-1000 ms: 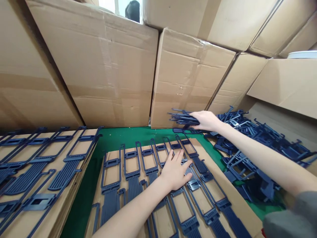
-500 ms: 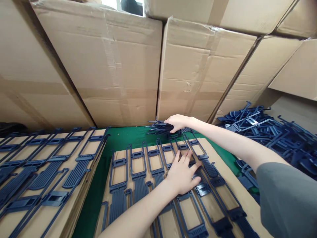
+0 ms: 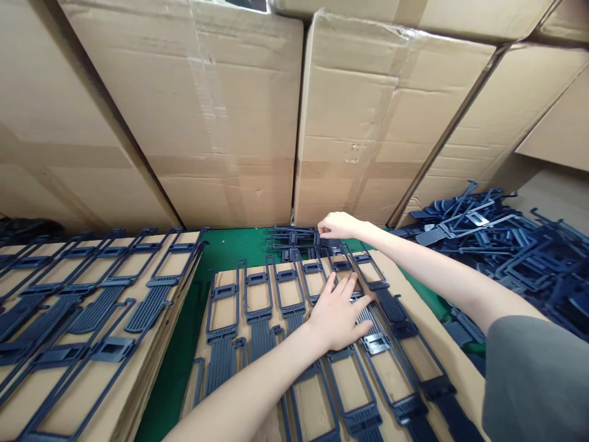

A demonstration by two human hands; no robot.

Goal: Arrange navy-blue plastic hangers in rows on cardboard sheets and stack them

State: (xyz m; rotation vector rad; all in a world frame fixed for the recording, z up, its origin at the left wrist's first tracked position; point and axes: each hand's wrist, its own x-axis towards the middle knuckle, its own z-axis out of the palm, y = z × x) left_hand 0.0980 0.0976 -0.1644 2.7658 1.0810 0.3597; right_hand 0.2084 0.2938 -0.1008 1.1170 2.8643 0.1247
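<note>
My left hand lies with fingers spread on dark blue plastic frames set out in rows on a cardboard sheet. Each frame has a long rectangular loop, a small crosspiece and a ribbed flat part. Beyond the sheet's far edge, my right hand is closed, its fingers curled down over the right end of a small heap of similar frames. What its fingertips grip, if anything, is hidden behind the hand.
More frames lie in rows on a cardboard stack at left. A large tangled pile of frames is at right. Tall cardboard boxes stand along the back. Green surface shows between the stacks.
My right hand has shifted slightly right along the small heap, its fingers curled tighter, uncovering more of the heap. My left hand stays on the frames. The view has tilted down a little.
</note>
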